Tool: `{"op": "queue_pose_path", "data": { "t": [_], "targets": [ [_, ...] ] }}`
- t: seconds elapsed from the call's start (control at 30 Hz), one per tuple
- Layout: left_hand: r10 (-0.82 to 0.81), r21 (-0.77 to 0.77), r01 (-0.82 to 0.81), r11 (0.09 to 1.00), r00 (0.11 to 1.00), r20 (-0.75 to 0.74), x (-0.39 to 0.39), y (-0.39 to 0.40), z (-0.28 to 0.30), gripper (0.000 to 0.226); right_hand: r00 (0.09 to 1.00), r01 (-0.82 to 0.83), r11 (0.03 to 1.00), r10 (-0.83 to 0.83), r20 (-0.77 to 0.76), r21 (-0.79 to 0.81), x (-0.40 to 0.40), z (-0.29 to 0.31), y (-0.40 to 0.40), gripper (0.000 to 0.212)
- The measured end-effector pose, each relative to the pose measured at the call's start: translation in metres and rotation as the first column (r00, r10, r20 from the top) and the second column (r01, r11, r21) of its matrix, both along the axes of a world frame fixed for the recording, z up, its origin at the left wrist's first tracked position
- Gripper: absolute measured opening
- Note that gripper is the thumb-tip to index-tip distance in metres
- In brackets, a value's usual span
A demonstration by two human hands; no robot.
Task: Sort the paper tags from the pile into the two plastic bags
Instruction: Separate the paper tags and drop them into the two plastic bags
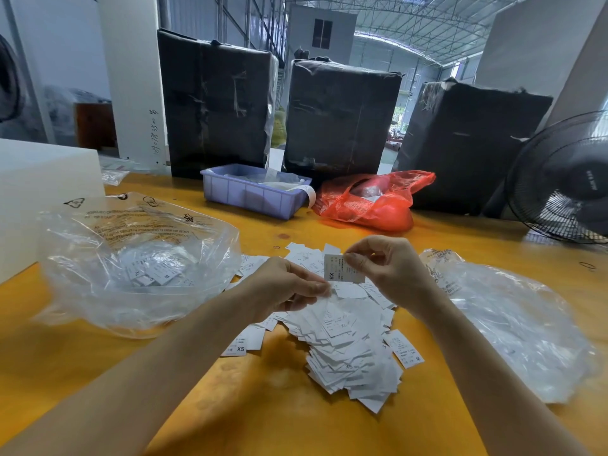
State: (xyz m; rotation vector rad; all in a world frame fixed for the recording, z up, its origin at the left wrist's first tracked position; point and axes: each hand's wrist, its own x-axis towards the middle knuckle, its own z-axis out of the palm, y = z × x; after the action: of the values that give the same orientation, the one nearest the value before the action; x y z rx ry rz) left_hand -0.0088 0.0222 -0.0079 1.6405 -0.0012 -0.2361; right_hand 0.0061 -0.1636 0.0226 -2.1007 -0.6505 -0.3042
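Observation:
A pile of white paper tags (348, 350) lies on the yellow table in front of me. My right hand (388, 268) pinches one tag marked XS (339, 269) and holds it up above the pile. My left hand (286, 286) is just below and left of it, with curled fingers pinching at a tag at the pile's top. A clear plastic bag (131, 258) stands open on the left with several tags inside. A second clear plastic bag (513, 324) lies flatter on the right.
A lilac plastic bin (253, 192) and a red plastic bag (371, 202) sit at the back of the table (98, 357). Behind them stand three black wrapped bales (339, 120). A fan (566, 179) is at the right edge, a white box (42, 192) at the left.

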Motion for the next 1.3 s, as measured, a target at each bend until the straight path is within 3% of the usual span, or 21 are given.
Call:
{"op": "queue_pose_path", "data": {
  "t": [0.33,0.53,0.7,0.8,1.0,1.13,1.3],
  "targets": [
    [0.04,0.017,-0.04,0.999,0.999,-0.002,0.002,-0.001,-0.002,0.01,0.997,-0.044,0.991,0.035,-0.072,-0.127,0.006,-0.007,0.001,0.004],
    [0.027,0.016,-0.027,1.0,1.0,0.0,0.002,-0.001,-0.001,0.008,0.998,-0.022,0.995,0.016,-0.058,-0.099,0.008,-0.008,0.001,0.007],
    [0.026,0.022,-0.026,0.999,1.0,0.005,0.001,-0.003,-0.003,0.006,0.985,-0.1,0.986,0.079,-0.154,-0.134,0.006,-0.009,0.002,0.006],
    [0.033,0.019,-0.033,0.999,0.999,0.012,0.001,-0.005,-0.004,0.007,0.987,-0.061,0.996,0.051,-0.15,-0.061,0.004,-0.011,0.006,0.008],
    [0.159,-0.235,-0.152,0.96,0.987,0.013,0.002,-0.007,-0.001,0.013,0.984,-0.001,0.991,0.024,-0.174,0.132,0.002,-0.009,0.006,0.022],
    [0.192,-0.274,-0.183,0.944,0.981,0.007,0.002,-0.012,-0.004,0.019,0.968,-0.018,0.971,0.076,-0.239,0.238,-0.003,-0.012,0.015,0.026],
    [0.263,-0.308,-0.25,0.918,0.965,0.001,0.001,-0.019,-0.01,0.021,0.985,-0.023,0.992,0.044,-0.169,0.126,-0.007,-0.017,0.023,0.018]
  ]
}}
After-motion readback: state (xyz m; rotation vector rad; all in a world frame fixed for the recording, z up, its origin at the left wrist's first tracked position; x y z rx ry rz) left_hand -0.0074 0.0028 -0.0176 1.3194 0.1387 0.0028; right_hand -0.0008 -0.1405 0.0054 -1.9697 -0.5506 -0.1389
